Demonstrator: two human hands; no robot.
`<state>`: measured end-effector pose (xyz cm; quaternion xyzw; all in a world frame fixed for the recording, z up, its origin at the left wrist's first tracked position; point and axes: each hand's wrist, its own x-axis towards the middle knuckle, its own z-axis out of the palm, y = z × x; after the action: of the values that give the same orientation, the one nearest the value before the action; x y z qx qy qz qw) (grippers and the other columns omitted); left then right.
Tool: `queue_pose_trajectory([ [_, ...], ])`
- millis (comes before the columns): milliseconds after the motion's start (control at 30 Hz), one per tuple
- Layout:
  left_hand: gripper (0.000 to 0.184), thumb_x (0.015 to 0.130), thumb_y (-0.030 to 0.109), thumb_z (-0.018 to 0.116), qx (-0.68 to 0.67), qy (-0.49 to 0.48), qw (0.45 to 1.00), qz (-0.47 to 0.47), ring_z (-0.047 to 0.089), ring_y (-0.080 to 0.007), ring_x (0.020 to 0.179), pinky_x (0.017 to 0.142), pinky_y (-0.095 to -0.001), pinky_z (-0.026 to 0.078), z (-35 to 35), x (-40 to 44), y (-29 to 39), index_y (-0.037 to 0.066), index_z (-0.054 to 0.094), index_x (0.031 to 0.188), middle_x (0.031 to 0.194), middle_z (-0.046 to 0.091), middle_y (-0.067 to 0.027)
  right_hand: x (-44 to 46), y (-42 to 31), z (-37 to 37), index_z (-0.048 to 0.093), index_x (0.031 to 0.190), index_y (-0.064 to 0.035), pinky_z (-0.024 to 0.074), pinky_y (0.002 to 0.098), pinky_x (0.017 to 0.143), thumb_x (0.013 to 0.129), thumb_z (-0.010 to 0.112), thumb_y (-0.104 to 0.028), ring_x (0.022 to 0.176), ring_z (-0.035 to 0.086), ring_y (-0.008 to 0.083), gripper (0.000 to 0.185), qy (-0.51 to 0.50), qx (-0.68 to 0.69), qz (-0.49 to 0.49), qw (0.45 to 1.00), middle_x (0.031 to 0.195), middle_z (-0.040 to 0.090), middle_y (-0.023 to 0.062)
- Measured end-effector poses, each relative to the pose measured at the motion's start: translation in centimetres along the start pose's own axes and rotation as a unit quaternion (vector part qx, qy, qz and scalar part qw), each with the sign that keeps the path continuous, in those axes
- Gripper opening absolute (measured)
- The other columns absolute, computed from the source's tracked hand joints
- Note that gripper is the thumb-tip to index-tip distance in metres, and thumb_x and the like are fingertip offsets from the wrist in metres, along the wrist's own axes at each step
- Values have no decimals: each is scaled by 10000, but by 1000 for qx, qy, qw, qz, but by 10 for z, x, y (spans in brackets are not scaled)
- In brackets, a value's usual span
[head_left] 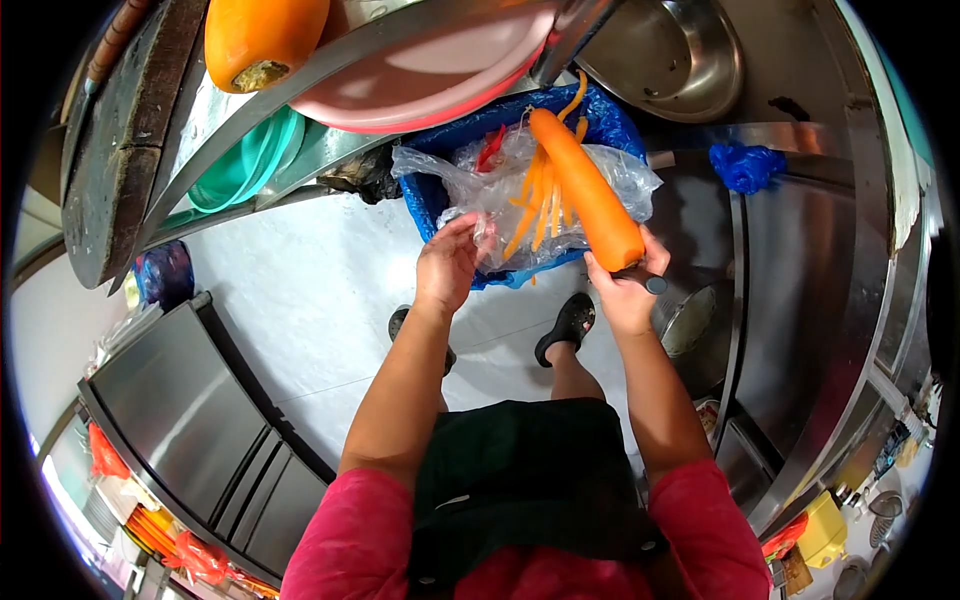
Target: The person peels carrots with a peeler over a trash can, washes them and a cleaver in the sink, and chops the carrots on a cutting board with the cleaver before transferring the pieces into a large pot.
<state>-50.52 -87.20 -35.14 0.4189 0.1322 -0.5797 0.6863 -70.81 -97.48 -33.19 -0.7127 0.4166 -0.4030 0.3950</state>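
A large orange carrot (585,185) slants over a bin (425,200) lined with a blue bag. My right hand (630,280) is closed at its lower end, with the dark round end of a handle showing beside the fingers; the rest of that tool is hidden. My left hand (452,262) is at the bin's left edge, fingers apart and slightly curled, by clear plastic (440,172). Orange peel strips (545,205) lie on the plastic in the bin.
Pink basins (430,75), green basins (245,165) and a large orange vegetable (265,40) are at the upper left, near a wooden board (110,180). A metal sink (670,60) is at upper right. A steel cabinet (185,400) stands left.
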Motion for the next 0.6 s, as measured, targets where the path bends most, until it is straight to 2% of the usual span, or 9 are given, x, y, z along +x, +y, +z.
queue_pose_trajectory([
  [133, 275, 857, 7, 319, 13, 12, 1000, 0, 549, -270, 997, 896, -342, 440, 1, -1, 0, -40, 477, 1077, 1082, 538, -167, -4, -12, -5, 300, 1171, -13, 422, 329, 837, 618, 737, 26, 958, 506, 206, 706, 4, 21, 56, 998, 1072, 440, 145],
  [333, 219, 862, -38, 332, 3, 36, 999, 17, 555, -272, 990, 888, -345, 455, -1, 1, -7, -14, 453, 1043, 1057, 540, -165, -17, -19, -16, 282, 1181, -16, 433, 324, 823, 622, 719, 54, 956, 512, 203, 713, -29, 20, 50, 998, 1075, 441, 145],
  [500, 196, 865, -35, 381, 13, 80, 997, 19, 564, -268, 968, 872, -339, 467, 2, -1, -8, 13, 427, 1049, 1063, 534, -158, -26, -24, -16, 317, 1158, -1, 434, 320, 817, 610, 722, 49, 954, 516, 203, 683, -6, 59, 49, 997, 1079, 458, 152],
  [600, 174, 871, -3, 426, 16, 73, 997, 19, 571, -247, 950, 871, -334, 465, 0, 2, -12, 13, 453, 1042, 1039, 556, -144, -29, -22, -13, 346, 1139, 1, 433, 323, 818, 598, 727, 43, 954, 518, 208, 663, -2, 67, 64, 996, 1078, 470, 154],
])
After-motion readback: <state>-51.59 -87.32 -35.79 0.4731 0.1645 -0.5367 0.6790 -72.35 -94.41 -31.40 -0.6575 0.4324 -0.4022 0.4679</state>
